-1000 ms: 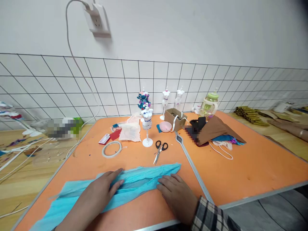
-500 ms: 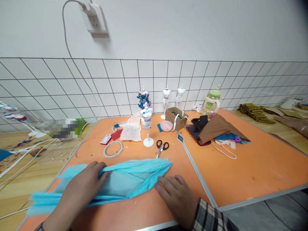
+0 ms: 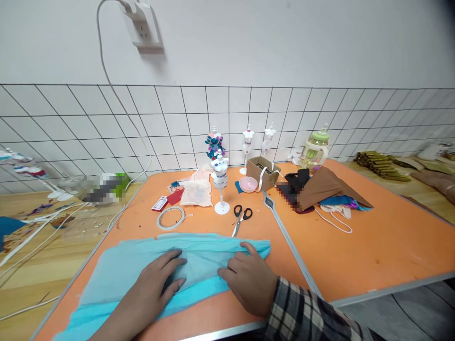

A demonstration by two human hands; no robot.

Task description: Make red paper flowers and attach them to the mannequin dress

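Observation:
A sheet of light blue, thin crinkly cloth (image 3: 121, 270) lies spread across the front of the orange table. My left hand (image 3: 156, 282) rests on its middle, fingers apart and bent a little, holding nothing. On the cloth's right part lies my right hand (image 3: 250, 279), index finger stretched out towards the far edge and the other fingers loosely bent. Just beyond that edge are black-handled scissors (image 3: 238, 222), their tips close to the cloth. A small white dress-form stand (image 3: 220, 176) with bluish bands stands upright behind them.
Left of the stand lie a tape roll (image 3: 159, 219), a pale cloth piece (image 3: 196, 193) and a small red-and-white box (image 3: 159, 203). Farther back are a pink bowl (image 3: 248, 184) and a cardboard box (image 3: 263, 173). Brown fabric (image 3: 325, 187) and a green-lidded bottle (image 3: 314, 150) occupy the right.
The blue cloth, bunched and folded before, is now spread wider and flatter. My left hand has moved right along it; my right hand has gone from its right edge onto its top.

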